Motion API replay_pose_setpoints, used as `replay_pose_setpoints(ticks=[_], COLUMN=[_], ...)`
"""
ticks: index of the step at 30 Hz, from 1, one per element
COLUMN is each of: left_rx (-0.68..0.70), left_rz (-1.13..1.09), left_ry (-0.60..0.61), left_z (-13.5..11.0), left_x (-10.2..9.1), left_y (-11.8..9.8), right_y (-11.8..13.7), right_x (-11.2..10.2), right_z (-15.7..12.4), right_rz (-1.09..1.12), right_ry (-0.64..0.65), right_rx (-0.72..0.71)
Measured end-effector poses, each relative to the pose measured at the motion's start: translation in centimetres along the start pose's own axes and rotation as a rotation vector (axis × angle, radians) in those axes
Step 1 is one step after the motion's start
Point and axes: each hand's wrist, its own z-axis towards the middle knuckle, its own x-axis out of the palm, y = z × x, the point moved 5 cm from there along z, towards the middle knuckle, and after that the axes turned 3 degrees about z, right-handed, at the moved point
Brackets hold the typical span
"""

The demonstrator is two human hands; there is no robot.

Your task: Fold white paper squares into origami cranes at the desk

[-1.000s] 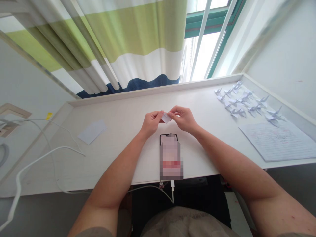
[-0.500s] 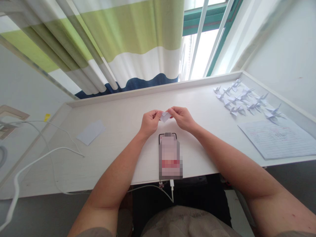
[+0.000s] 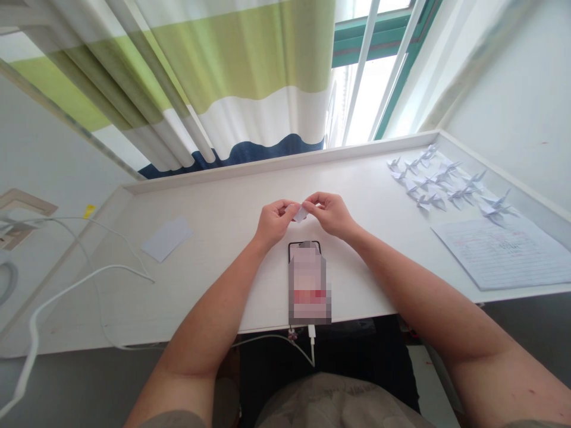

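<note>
Between my two hands, a little above the white desk, is a small piece of folded white paper (image 3: 301, 214). My left hand (image 3: 275, 223) pinches its left side between thumb and fingers. From the other side my right hand (image 3: 329, 213) grips it, the thumb pressed on the paper near its top. The fingers cover most of the paper, so its exact folds are hidden. Just below the hands lies a phone (image 3: 307, 279) with its screen blurred out. Several folded white paper cranes (image 3: 439, 181) stand in a group at the far right.
Loose white paper sheets (image 3: 167, 239) lie at the left. A written-on stack of paper (image 3: 504, 252) is at the right under the cranes. White cables (image 3: 93, 270) cross the desk's left side; a charging cable (image 3: 311, 336) hangs from the phone. A raised rim (image 3: 285, 161) edges the desk's back.
My thumbs have come closer together over the folded paper, and less of it shows now. The view has shifted slightly; the other things lie as before.
</note>
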Motion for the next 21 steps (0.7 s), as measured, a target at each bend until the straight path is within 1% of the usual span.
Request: replay_pose_setpoints(ticks=[2, 4, 7, 10, 12, 14, 17, 21], left_rx=[-0.012, -0.017, -0.026, -0.065, -0.100, -0.116, -0.118, -0.117], left_rz=[-0.039, -0.074, -0.114, -0.138, -0.152, -0.160, -0.151, -0.084], left_ry=[-0.010, -0.054, -0.132, -0.165, -0.161, -0.147, -0.132, -0.069], left_z=[0.0, 0.0, 0.1, 0.2, 0.2, 0.1, 0.1, 0.3], left_x=[0.1, -0.1, -0.4, -0.4, -0.2, -0.2, -0.4, -0.9], left_y=[-0.1, -0.3, -0.3, -0.2, -0.1, -0.1, -0.4, -0.5], right_y=[0.0, 0.1, 0.2, 0.3, 0.3, 0.3, 0.4, 0.9], right_x=[0.1, 0.1, 0.2, 0.7, 1.1, 1.3, 1.1, 0.9], right_z=[0.0, 0.0, -0.1, -0.4, -0.6, -0.7, -0.7, -0.7], right_rz=[0.045, 0.077, 0.060, 0.061, 0.076, 0.061, -0.017, -0.133], right_ry=[0.013, 0.008, -0.003, 0.039, 0.064, 0.052, 0.030, 0.072], right_rx=[0.005, 0.010, 0.013, -0.005, -0.024, -0.038, -0.069, -0.125])
